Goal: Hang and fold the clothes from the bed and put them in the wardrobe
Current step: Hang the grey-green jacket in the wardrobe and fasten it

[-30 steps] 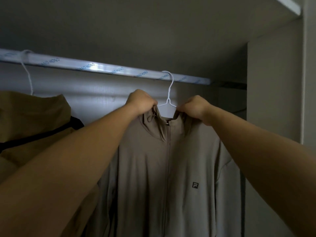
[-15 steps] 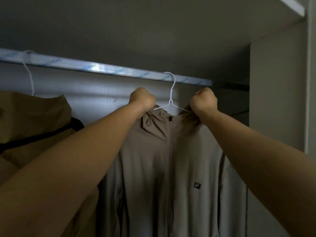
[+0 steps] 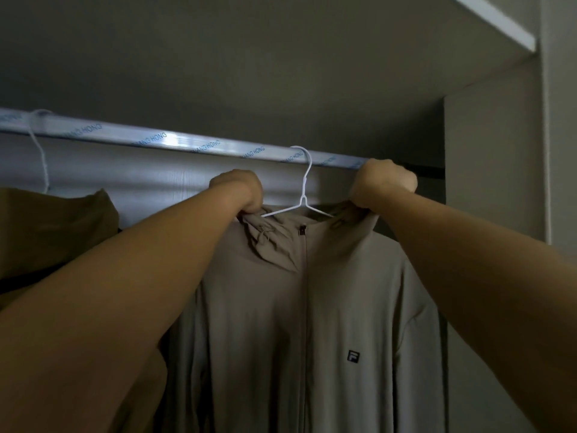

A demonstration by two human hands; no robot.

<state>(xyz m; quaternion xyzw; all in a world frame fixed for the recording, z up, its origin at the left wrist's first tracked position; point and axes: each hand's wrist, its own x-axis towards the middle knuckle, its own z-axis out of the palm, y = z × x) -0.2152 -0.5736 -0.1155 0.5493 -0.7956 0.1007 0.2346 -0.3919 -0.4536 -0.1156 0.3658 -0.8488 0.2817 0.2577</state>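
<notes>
Beige fabric at the collar of the jacket is bunched in both fists. The left hand clutches the collar edge left of the white wire hanger and the right hand clutches it on the other side, fingertips hidden, probably tucked behind the cloth. The hanger's hook sits over the wrapped rail. Leftward, bare rail runs to a mustard garment. Rightward, the jacket's shoulder hangs near the wardrobe side panel, with a dark gap between.

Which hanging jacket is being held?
The pale beige zip-up jacket, gripped at its collar by left hand and right hand; the mustard-brown jacket isn't held.
</notes>
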